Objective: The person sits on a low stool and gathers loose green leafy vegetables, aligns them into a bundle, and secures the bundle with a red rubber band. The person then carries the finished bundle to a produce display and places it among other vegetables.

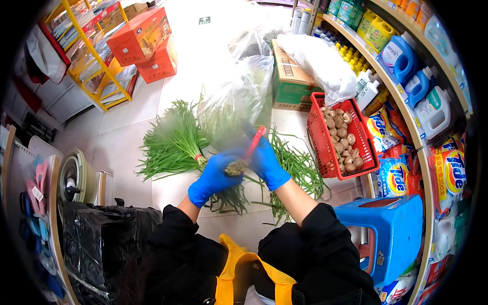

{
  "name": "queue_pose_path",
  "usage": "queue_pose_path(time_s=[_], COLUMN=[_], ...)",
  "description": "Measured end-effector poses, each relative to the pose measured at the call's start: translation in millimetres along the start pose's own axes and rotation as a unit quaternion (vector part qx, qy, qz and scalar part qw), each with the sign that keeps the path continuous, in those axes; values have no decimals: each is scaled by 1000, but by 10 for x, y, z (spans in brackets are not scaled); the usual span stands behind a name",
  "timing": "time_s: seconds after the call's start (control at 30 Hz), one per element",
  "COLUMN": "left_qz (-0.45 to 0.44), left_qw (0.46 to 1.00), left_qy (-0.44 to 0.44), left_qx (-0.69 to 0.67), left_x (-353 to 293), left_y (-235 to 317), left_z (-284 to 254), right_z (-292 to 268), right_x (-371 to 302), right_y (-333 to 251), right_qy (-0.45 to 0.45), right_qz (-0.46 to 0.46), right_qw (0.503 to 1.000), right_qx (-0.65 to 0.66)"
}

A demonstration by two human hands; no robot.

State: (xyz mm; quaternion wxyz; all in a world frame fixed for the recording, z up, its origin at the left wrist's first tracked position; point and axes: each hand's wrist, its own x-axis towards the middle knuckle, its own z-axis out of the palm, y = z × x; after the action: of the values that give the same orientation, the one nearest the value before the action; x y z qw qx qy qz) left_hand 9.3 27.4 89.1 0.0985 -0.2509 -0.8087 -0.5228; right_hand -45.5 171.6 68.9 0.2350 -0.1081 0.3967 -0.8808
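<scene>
My left hand (212, 178), in a blue glove, is closed round a bunch of garlic chives (236, 168). Its pale stem ends point up, and the green leaves hang below the hand. Close beside it, my right hand (270, 163), also gloved in blue, grips a narrow red strip (254, 143) near the stems; blur hides part of its fingers. To the left lies a bound bundle of chives (170, 140) with a red band round its stems. Loose chives (300, 175) are spread on the floor to the right. Beyond my hands stands a clear plastic bag (234, 86) with greens inside.
A red basket of mushrooms (370, 152) and a blue stool (401, 229) are at right, beside shelves of detergent (401, 58). A cardboard box (292, 76) carries a white bag. Black plastic (104, 244) covers something near left. Orange boxes (140, 38) stand far left.
</scene>
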Motion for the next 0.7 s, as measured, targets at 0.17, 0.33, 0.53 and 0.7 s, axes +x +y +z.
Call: queue_pose_path(time_s=[0.17,0.33,0.53,0.7], left_qz=[-76,-89,-221,-204], left_qw=[996,987,922,879], left_qy=[-43,10,188,93], left_qx=[-34,-133,-257,-422], left_x=[-18,-128,-342,-289], left_y=[119,-132,-489,-363], left_z=[-83,-84,-466,-386], right_z=[59,67,264,-401], right_x=[123,188,-41,164], right_y=[88,118,-302,-331], right_qy=[-48,-154,-178,64], right_qz=[95,38,20,-16], right_qw=[984,973,847,967], right_qx=[140,-169,-501,-246])
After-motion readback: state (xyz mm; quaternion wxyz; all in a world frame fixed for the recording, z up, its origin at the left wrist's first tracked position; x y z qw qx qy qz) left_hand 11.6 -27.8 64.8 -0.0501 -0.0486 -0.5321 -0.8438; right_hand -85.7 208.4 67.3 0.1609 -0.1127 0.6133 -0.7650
